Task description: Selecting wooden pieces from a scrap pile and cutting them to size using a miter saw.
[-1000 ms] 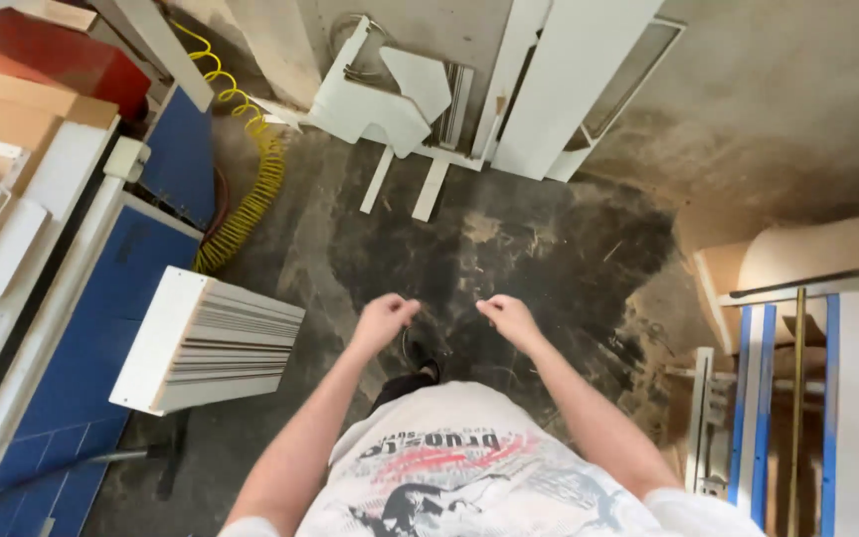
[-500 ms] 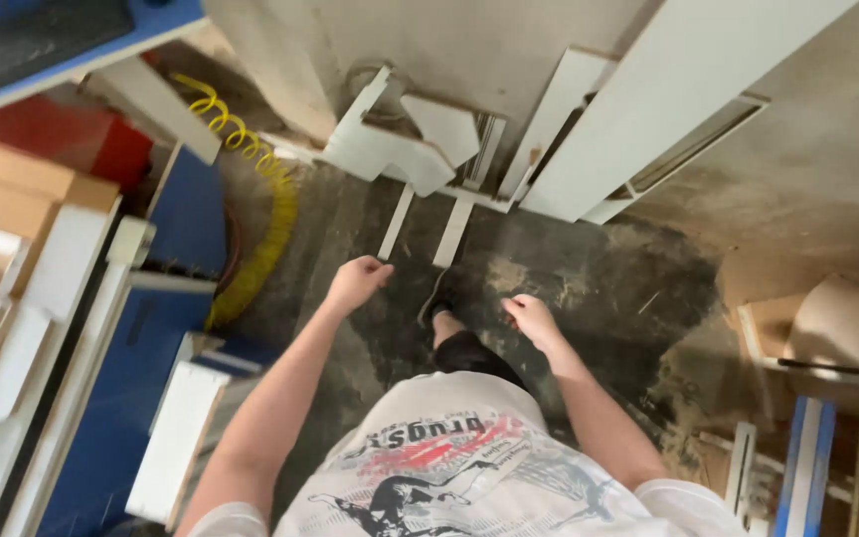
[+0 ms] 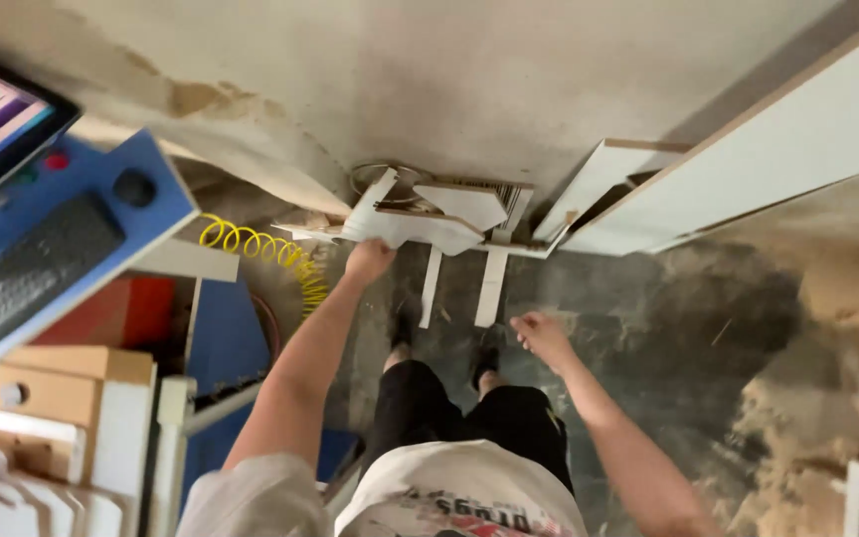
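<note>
Reaching down, our left hand [image 3: 368, 261] closes on a white offcut [image 3: 405, 227] — stiff, light, sharp-edged, best gripped mid-edge — while our right hand [image 3: 541, 336] hangs open.

Offcut panels [image 3: 420, 224]: white, tan edges
Coiled hose [image 3: 270, 251]: yellow
Console [image 3: 62, 249]: blue, black keyboard
Floor [image 3: 648, 328]: dark grey, pale sawdust
Shorts [image 3: 469, 423]: black
Shirt [image 3: 449, 497]: white, red-and-black print

A single head-worn camera looked steeply down past the person's torso at the dusty floor [image 3: 648, 338] and the wall base, at standing height.
</note>
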